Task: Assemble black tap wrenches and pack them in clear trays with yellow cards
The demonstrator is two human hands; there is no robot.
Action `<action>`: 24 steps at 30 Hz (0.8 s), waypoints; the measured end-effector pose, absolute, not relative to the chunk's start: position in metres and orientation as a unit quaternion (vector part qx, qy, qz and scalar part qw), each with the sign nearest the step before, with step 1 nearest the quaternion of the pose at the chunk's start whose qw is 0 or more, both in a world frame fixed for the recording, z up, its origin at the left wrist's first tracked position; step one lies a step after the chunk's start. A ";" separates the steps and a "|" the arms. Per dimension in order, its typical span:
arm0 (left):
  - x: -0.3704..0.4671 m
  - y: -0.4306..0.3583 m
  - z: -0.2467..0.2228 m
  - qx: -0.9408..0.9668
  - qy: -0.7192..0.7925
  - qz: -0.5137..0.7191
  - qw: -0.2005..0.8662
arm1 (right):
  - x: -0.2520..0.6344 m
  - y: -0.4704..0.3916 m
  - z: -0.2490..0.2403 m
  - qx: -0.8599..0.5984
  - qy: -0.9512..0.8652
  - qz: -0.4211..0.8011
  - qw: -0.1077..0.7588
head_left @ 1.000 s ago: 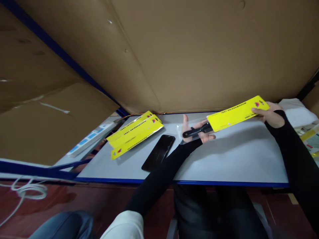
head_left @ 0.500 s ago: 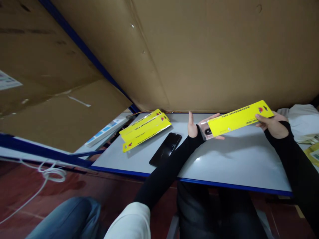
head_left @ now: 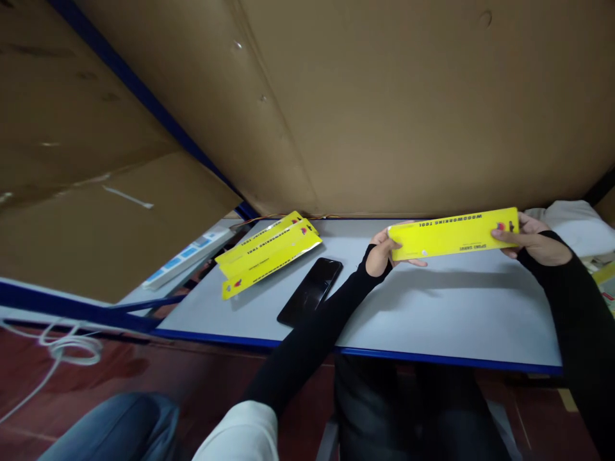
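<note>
A long yellow card package [head_left: 446, 237], printed "WOODWORKING TOOL" and seen upside down, is held above the table between my two hands. My left hand [head_left: 381, 253] grips its left end, thumb on the front face and fingers behind. At the other end, by the hang hole, my right hand [head_left: 531, 238] pinches the card with the thumb on top. Several similar yellow packages [head_left: 269, 253] lie overlapped on the table to the left. Between them and my left forearm rests a black smartphone [head_left: 311, 289].
The white table [head_left: 432, 320] has a blue front edge. A white power strip [head_left: 187, 256] lies beyond its left end. White cloth or plastic [head_left: 571, 224] lies at the right. Cardboard [head_left: 384, 115] walls the back. A coiled white cable [head_left: 72, 349] and a person's jeans-clad knee [head_left: 115, 422] are at lower left.
My left hand has gone from an open palm under the package's clear left end to gripping it with the thumb. The package has turned closer to level.
</note>
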State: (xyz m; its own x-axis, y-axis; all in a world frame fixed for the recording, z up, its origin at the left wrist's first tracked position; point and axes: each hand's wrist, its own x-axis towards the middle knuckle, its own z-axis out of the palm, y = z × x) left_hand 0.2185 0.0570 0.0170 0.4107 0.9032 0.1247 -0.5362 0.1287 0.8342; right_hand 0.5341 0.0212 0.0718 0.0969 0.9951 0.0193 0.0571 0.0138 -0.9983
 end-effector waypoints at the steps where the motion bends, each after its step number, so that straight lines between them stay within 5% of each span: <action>1: 0.218 0.056 0.017 0.439 0.213 0.499 0.716 | 0.530 0.020 0.071 -0.526 -0.495 0.462 0.516; 24: 0.212 0.057 0.023 0.452 0.235 0.476 0.717 | 0.518 0.018 0.062 -0.514 -0.485 0.494 0.507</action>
